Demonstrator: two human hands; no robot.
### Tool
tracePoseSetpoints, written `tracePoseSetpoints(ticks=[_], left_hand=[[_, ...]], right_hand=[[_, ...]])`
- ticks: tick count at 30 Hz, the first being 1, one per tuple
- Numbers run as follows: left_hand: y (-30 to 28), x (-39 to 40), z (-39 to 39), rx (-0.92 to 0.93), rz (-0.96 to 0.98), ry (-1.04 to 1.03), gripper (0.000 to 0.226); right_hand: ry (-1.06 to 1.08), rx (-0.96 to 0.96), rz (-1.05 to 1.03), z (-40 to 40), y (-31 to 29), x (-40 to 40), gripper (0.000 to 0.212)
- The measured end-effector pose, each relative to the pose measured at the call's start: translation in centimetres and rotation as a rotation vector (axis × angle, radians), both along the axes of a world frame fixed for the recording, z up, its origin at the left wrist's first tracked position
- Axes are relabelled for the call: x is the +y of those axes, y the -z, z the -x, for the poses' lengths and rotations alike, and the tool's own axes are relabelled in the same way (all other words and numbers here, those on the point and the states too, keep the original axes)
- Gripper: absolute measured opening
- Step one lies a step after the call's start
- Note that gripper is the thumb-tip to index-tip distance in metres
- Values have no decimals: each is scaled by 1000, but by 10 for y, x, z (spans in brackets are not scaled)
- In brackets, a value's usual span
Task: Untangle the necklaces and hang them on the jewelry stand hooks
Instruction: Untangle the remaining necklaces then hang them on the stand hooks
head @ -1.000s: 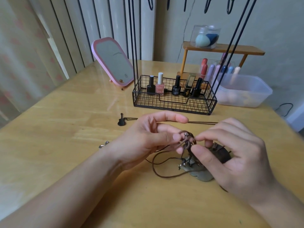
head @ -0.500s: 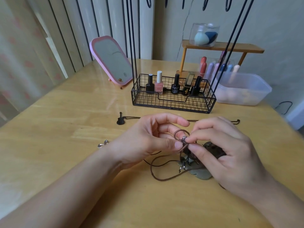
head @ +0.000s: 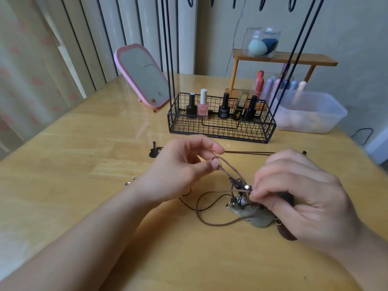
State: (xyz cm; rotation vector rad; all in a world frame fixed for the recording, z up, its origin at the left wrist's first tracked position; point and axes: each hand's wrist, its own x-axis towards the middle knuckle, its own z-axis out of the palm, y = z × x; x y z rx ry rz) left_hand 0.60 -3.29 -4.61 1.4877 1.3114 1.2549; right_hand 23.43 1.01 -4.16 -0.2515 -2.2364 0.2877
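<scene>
Seeing my left hand pinching a loop of the thin brown leather necklace cord between thumb and forefinger, lifted off the light wooden table. Right hand pinches the knotted tangle of cords just above a flat greenish metal pendant lying on the table. Black wire basket jewelry stand sits behind, well apart from the tangle.

wooden table | on it: wire basket, pink mirror, plastic tub, guitar pendant, tangled necklaces
</scene>
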Motion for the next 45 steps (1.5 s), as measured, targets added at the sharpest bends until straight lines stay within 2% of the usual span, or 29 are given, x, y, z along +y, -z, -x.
tracePoseSetpoints(ticks=[4,7,9,12,16,20,24,27,30,33,35,37,39,41,45], left_hand=[[2,-1,2,320,-76,-131,16],[1,-3,-1,467,-172,-225,15],[-2,-6,-4,463,-246,-220,12],[-5,-10,-9,450,-177,-66,4],[4,-10,-15,637,-114,38,23],[10,-7,-23,683,-160,37,35],[10,-7,-28,627,-170,77,8],[9,-7,-26,552,-148,93,9],[5,-9,-22,354,-68,127,13],[2,-7,-15,147,-48,161,12],[-1,-5,-7,-31,-83,157,7],[-7,-4,3,-174,-138,151,5],[-13,-5,14,-332,-167,172,8],[-17,-6,24,-446,-202,216,22],[-27,-11,42,-560,-223,272,27]], right_hand=[[17,-50,57,-1,2,-1,4],[196,-66,113,-1,5,3,16],[268,-28,171,-2,6,4,19],[297,37,222,-2,4,2,19],[274,112,266,-1,4,2,19],[236,219,296,2,4,1,20],[184,267,296,4,3,-2,23],[168,277,283,4,3,-3,23],[97,284,340,0,3,-3,17],[-45,213,369,-3,0,-6,19],[-12,199,306,-5,-4,-3,21],[104,198,359,-12,-9,6,21],[232,8,450,-21,-10,17,18],[307,-273,393,-29,-8,25,12],[207,-441,461,-35,-14,26,26]])
